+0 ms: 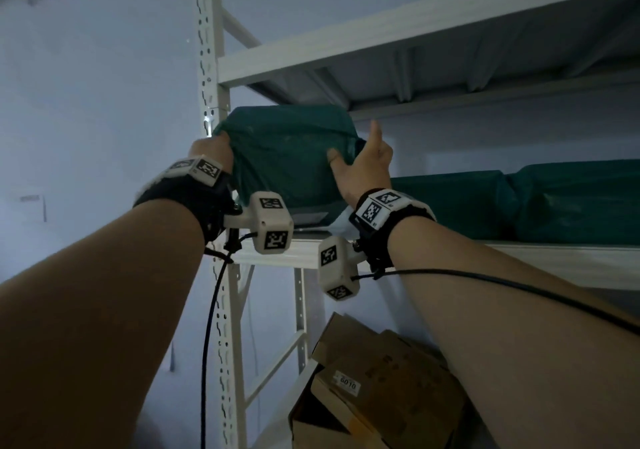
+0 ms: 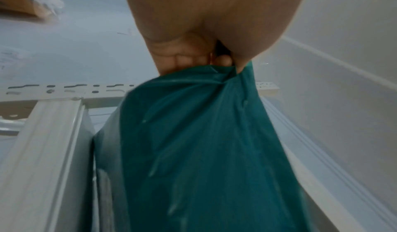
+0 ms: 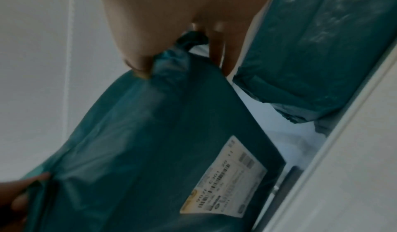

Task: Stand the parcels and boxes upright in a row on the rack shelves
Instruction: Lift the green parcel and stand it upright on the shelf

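We can read "6010" on a small white sticker [image 1: 347, 385] stuck to a brown cardboard box [image 1: 388, 389] on the lower shelf. The white shipping label [image 3: 223, 188] on the teal plastic-wrapped parcel [image 3: 150, 150] carries barcodes and printed lines, but they are too blurred for us to read.
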The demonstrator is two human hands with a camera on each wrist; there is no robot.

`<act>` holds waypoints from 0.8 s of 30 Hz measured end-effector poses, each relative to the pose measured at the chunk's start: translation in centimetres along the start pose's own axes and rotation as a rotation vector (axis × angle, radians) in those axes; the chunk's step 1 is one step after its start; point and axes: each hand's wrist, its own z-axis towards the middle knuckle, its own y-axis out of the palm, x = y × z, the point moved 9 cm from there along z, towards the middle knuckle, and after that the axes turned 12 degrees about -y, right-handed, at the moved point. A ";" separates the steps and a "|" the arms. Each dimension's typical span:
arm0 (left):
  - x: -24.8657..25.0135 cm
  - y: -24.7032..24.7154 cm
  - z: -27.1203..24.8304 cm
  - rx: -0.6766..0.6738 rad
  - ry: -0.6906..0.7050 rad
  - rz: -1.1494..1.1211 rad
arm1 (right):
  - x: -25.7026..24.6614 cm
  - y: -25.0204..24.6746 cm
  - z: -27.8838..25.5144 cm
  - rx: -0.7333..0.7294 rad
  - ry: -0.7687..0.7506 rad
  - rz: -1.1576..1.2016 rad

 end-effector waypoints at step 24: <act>-1.8 6.4 0.1 -0.507 -0.022 -0.635 | -2.6 0.3 -0.7 -0.087 -0.055 -0.125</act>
